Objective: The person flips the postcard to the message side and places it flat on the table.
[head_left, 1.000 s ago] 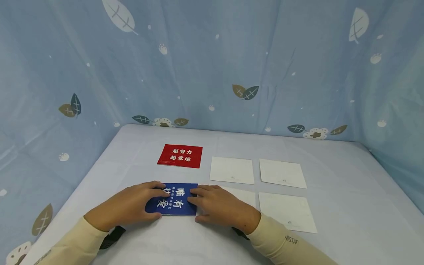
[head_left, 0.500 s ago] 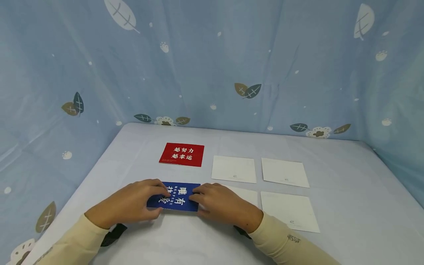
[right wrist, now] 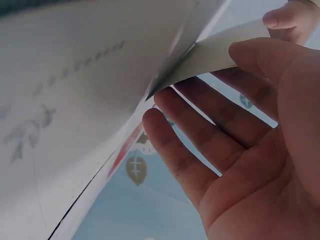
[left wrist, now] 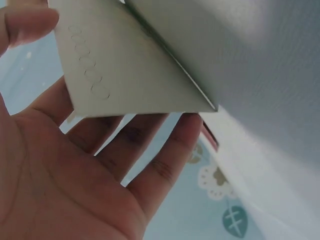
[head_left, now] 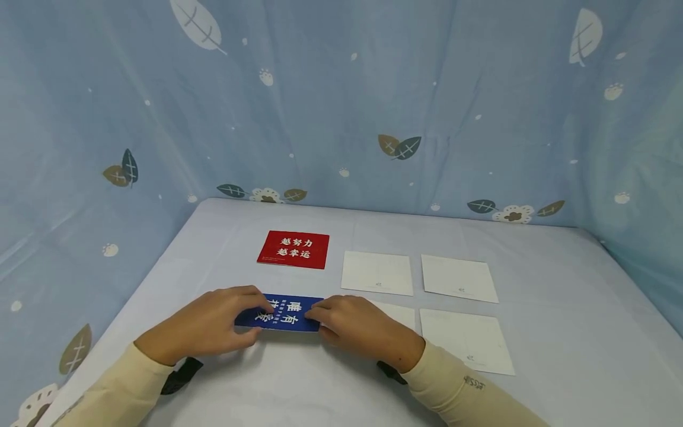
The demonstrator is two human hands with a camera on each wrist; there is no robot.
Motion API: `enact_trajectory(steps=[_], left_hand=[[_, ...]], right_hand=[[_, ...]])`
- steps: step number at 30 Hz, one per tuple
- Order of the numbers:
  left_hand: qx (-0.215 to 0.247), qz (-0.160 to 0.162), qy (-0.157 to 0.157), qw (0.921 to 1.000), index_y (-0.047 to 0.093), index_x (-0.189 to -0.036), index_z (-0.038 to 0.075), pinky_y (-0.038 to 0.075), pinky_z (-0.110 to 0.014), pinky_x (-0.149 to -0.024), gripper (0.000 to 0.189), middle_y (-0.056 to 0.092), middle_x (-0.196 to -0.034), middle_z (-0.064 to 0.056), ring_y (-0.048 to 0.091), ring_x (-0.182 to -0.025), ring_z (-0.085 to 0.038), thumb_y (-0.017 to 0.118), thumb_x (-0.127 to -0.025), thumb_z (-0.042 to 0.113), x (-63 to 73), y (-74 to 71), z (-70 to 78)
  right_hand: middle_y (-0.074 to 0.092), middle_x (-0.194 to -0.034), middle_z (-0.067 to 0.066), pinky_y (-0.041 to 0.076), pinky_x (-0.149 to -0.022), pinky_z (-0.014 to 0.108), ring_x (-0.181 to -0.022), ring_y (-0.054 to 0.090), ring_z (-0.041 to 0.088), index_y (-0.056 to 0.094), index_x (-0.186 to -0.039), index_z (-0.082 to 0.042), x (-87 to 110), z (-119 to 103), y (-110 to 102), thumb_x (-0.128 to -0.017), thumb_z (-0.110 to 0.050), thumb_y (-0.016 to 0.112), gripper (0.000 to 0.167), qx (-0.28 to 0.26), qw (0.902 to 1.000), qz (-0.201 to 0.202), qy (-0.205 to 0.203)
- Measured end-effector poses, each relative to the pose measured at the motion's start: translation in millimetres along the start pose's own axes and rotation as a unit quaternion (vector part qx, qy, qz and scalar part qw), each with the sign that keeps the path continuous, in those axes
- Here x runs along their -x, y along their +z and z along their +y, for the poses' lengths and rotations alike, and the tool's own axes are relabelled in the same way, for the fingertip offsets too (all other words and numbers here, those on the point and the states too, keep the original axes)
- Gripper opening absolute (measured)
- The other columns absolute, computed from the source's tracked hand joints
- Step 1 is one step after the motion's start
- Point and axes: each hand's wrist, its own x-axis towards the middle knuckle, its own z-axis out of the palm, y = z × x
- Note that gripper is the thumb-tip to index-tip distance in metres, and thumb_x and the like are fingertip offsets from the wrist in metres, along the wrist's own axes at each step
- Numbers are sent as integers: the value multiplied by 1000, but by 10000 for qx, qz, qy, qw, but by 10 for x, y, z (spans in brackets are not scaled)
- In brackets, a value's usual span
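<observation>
A blue postcard with white characters spans the gap between both hands, its near edge raised off the table and its far edge low against it. My left hand grips the left end, thumb at the near edge and fingers over the top face. At the other end, my right hand holds it the same way. From the left wrist, the pale underside of the postcard shows a row of small printed ovals. The right wrist view has that underside slightly bowed beside my right thumb.
A red postcard with white characters lies behind the blue one. To the right are several white cards in two rows, such as the back card and front card; my right hand partly covers one. A leaf-patterned blue curtain surrounds the white table.
The blue postcard's near edge has risen from the table and tipped up, both hands keeping hold of its ends. The red and white cards stay in place.
</observation>
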Motion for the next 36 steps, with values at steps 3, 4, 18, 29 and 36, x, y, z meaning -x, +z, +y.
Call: enact_trajectory(steps=[3,4,18,29,36], left_hand=[[-38,-5,-82,10000,72,-110,32,57,-50,-91,31,67,-122,1,65,-109,-23,78,-80,38,10,-15,-14],[-46,-7,-84,10000,72,-110,32,58,-49,-91,32,67,-121,1,65,-108,-22,78,-79,37,14,-22,-21],[23,152,-119,9998,72,-105,27,54,-51,-97,33,68,-115,4,64,-110,-23,80,-77,10,21,-95,-140],[223,232,-173,9993,72,-100,26,53,-51,-98,27,70,-112,6,65,-110,-22,79,-79,10,8,-136,-173],[257,426,98,9987,70,-98,27,56,-48,-93,28,70,-108,9,64,-101,-15,77,-80,7,10,-156,-185]], right_hand=[[72,-123,-3,55,-96,28,-112,69,12,68,-128,-18,-4,10,5,-94,-21,69,34,-50,10000,43,-25],[72,-123,-3,55,-96,27,-112,69,12,69,-128,-18,-4,13,8,-95,-21,69,33,-65,10000,54,-34],[72,-122,-3,55,-96,26,-113,69,11,69,-126,-17,11,65,-1,-96,-18,67,30,-666,9977,153,-8],[72,-122,-3,55,-96,27,-113,69,11,69,-127,-18,16,78,-31,-96,-14,67,31,-766,9969,183,81],[73,-119,-3,56,-94,26,-109,69,10,70,-125,-16,27,93,-43,-95,-10,66,31,-889,9954,348,26]])
